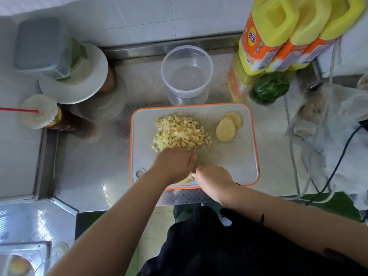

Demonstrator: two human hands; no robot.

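Left hand has its fingers curled down over a potato piece, pinning it to the cutting board at the board's near edge. Right hand is just beside it, almost touching, fist closed on a knife. The blade is mostly hidden, with only a sliver showing between the hands.

Step, as I judge it: dicing the potato, mid-cut. The next move calls for stepping the left fingertips back and keeping the cuts even.

The knife's long axis seems to run from the right hand toward the left hand. The potato piece's axis I cannot tell, as it is covered.

Just beyond the left hand is the diced pile. Round slices lie beyond the right hand. A clear tub stands on the bench past the board.
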